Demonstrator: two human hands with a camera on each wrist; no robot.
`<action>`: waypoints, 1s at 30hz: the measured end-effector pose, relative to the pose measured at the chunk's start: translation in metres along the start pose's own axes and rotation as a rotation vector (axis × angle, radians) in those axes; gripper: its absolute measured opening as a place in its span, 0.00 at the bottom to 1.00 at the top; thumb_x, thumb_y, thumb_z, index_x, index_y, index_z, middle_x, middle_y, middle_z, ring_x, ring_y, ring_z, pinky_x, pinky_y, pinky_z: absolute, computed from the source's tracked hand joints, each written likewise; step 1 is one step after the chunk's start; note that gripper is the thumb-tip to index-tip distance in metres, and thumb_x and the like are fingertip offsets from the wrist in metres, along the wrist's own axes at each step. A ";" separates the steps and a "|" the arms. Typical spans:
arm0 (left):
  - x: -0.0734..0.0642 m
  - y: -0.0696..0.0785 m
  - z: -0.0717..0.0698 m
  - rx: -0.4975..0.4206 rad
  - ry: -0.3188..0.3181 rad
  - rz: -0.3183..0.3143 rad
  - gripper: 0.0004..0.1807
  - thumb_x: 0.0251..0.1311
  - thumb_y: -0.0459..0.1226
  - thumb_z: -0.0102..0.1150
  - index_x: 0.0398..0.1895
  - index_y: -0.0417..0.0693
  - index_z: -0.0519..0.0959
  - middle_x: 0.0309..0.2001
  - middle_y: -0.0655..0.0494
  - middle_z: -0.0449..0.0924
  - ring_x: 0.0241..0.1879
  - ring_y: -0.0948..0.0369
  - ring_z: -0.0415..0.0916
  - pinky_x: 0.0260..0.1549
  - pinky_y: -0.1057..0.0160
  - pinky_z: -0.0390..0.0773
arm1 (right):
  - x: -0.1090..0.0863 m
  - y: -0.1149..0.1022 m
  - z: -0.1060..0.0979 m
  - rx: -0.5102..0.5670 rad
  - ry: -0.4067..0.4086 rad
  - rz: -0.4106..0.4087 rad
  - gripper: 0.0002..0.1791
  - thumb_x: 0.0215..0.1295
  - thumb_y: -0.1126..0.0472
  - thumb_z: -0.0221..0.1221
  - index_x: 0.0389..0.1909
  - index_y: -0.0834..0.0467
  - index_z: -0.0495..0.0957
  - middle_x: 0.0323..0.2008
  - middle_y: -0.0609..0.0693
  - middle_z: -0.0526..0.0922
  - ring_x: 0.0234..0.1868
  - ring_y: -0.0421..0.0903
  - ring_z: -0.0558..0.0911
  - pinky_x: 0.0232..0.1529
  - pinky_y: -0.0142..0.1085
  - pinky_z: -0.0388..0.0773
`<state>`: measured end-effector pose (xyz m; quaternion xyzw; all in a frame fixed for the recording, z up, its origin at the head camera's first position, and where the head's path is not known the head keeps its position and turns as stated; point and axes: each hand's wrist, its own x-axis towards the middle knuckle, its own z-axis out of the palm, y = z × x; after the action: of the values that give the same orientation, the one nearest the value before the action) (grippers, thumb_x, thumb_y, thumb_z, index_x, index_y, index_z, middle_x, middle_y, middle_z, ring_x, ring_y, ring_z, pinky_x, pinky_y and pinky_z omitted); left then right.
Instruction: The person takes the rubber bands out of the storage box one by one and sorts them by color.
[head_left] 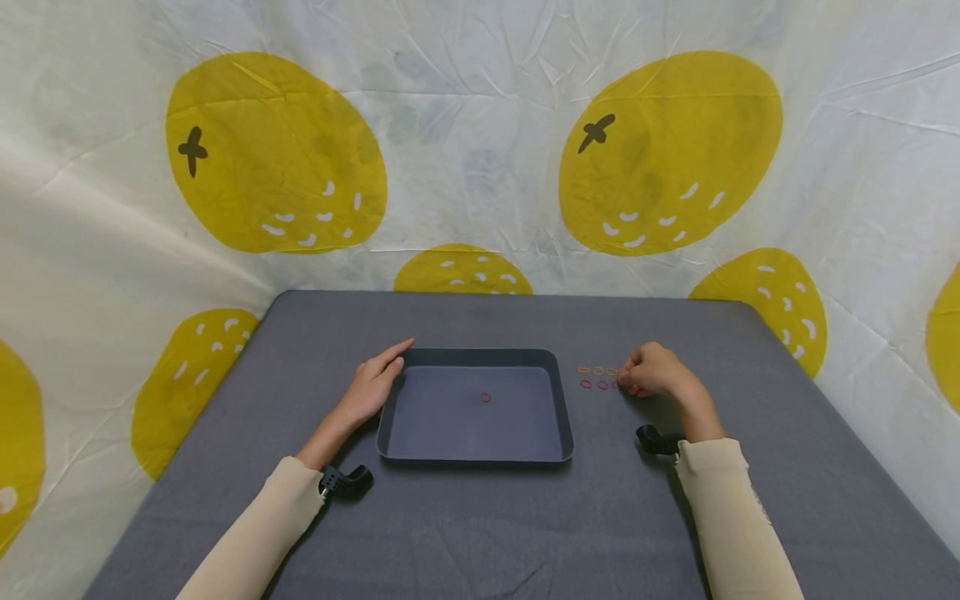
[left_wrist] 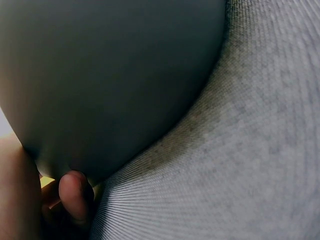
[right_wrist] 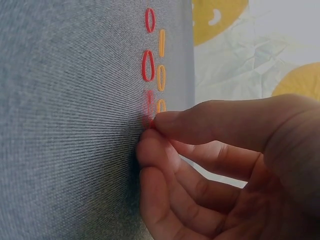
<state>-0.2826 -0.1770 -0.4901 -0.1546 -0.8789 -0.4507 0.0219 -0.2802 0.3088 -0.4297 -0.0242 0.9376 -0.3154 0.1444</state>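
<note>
A dark grey rectangular tray (head_left: pixel 476 455) lies on the cloth-covered table, with one red rubber band (head_left: pixel 486 397) inside. My left hand (head_left: pixel 369 388) rests against the tray's left side near its back corner, the index finger stretched out past it. In the left wrist view a fingertip (left_wrist: pixel 73 192) touches the tray's outer wall (left_wrist: pixel 115 85). Right of the tray, my right hand (head_left: pixel 654 372) pinches a blurred red rubber band (right_wrist: pixel 148 106) between thumb and forefinger, close to the cloth. Beyond it lie red bands (right_wrist: pixel 148 66) and a row of yellow-orange bands (right_wrist: pixel 161 78).
Grey cloth (head_left: pixel 465 533) covers the table. A white curtain with large yellow fruit prints (head_left: pixel 277 154) hangs behind and along both sides. Each wrist carries a black camera mount, one on the left (head_left: pixel 347 481) and one on the right (head_left: pixel 658 439).
</note>
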 end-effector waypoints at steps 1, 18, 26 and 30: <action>0.000 0.000 0.000 0.005 0.000 0.002 0.25 0.83 0.41 0.40 0.79 0.53 0.67 0.77 0.47 0.67 0.76 0.45 0.64 0.71 0.37 0.65 | 0.000 0.000 0.000 0.003 0.001 0.001 0.08 0.63 0.65 0.64 0.33 0.68 0.86 0.21 0.49 0.84 0.24 0.40 0.81 0.29 0.33 0.82; -0.002 -0.002 0.000 0.007 0.002 0.014 0.25 0.83 0.41 0.40 0.79 0.51 0.66 0.76 0.45 0.67 0.73 0.44 0.68 0.70 0.37 0.66 | -0.002 -0.002 -0.001 -0.018 0.005 -0.014 0.09 0.64 0.64 0.63 0.33 0.68 0.87 0.23 0.51 0.85 0.25 0.42 0.82 0.29 0.34 0.82; -0.001 -0.002 -0.001 0.015 0.003 0.021 0.25 0.83 0.41 0.40 0.79 0.51 0.66 0.76 0.45 0.67 0.73 0.44 0.68 0.69 0.37 0.67 | -0.005 -0.010 -0.005 -0.054 0.038 -0.027 0.08 0.63 0.64 0.65 0.34 0.66 0.87 0.25 0.51 0.85 0.27 0.43 0.80 0.30 0.35 0.79; -0.001 -0.003 0.000 0.015 0.000 0.021 0.25 0.84 0.41 0.39 0.79 0.50 0.66 0.73 0.42 0.71 0.67 0.45 0.72 0.64 0.40 0.70 | -0.007 -0.016 -0.007 -0.074 0.043 -0.053 0.09 0.65 0.64 0.63 0.36 0.67 0.88 0.25 0.51 0.85 0.28 0.43 0.80 0.31 0.36 0.78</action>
<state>-0.2826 -0.1790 -0.4922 -0.1636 -0.8806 -0.4439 0.0276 -0.2757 0.3008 -0.4132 -0.0475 0.9505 -0.2846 0.1150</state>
